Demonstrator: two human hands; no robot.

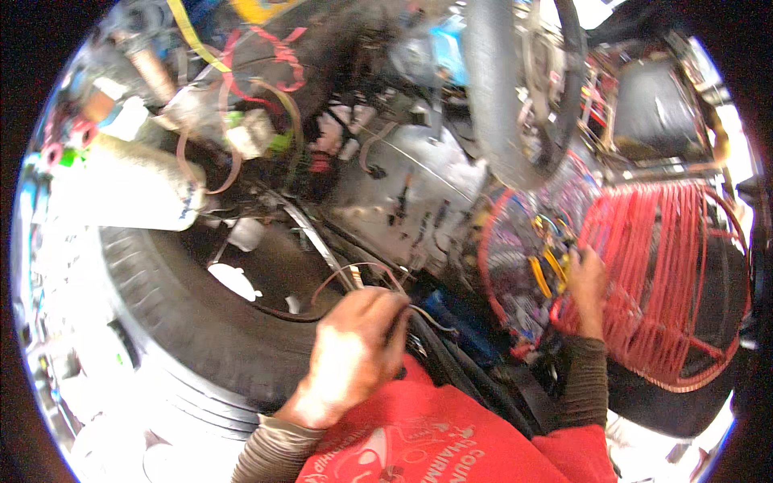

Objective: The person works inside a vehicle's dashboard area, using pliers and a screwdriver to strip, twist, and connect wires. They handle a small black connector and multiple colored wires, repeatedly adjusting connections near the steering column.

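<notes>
My left hand (354, 346) is closed in front of me beside a large black tire (181, 326). Thin cable (431, 318) comes out on both sides of its fingers, curling toward the tire and out to the right. My right hand (588, 282) reaches over a red-rimmed basket (486, 262) of mixed small tools. Its fingers are bent together around something dark that I cannot make out. Right beside them in the basket lie pliers with yellow handles (539, 276).
A red corded chair (644, 274) stands to the right of the basket. A grey metal panel (419, 169) with small dark parts lies ahead. Behind the basket hang thick grey tubes (495, 97). A white container (133, 185) sits above the tire, near pink and yellow straps (193, 36).
</notes>
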